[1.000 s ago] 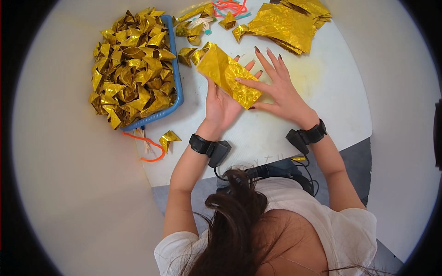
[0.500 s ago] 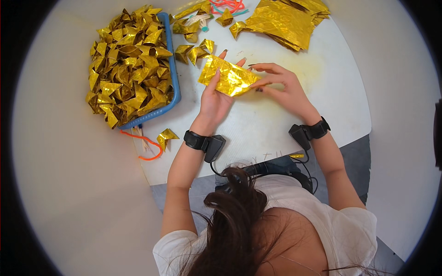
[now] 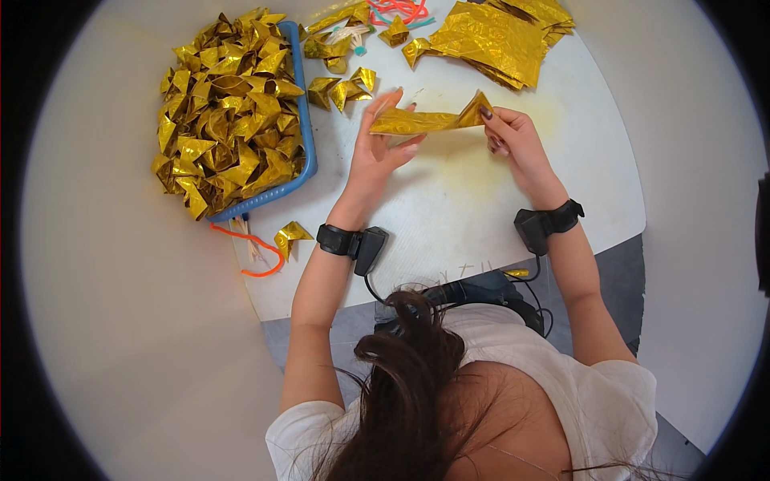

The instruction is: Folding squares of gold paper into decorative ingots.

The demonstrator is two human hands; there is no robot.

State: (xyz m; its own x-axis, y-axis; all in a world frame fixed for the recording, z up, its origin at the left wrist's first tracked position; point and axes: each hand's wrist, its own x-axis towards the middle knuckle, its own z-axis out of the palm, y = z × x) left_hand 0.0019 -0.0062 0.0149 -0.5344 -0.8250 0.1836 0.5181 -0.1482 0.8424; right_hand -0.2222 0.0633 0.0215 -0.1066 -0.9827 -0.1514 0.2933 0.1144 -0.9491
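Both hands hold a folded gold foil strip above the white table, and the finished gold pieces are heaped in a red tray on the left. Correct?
Not quite. In the head view the tray under the heap of gold pieces is blue, not red. The rest stands: the left hand and right hand hold the folded gold foil strip above the white table.

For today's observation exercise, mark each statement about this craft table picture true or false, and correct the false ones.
1. Both hands hold one folded gold foil strip. True.
2. The blue tray is empty. False: it is heaped with folded gold pieces.
3. The left hand lies flat on the table. False: it grips the strip's left end.
4. A stack of gold sheets lies beyond the right hand. True.
5. Each wrist wears a black band. True.
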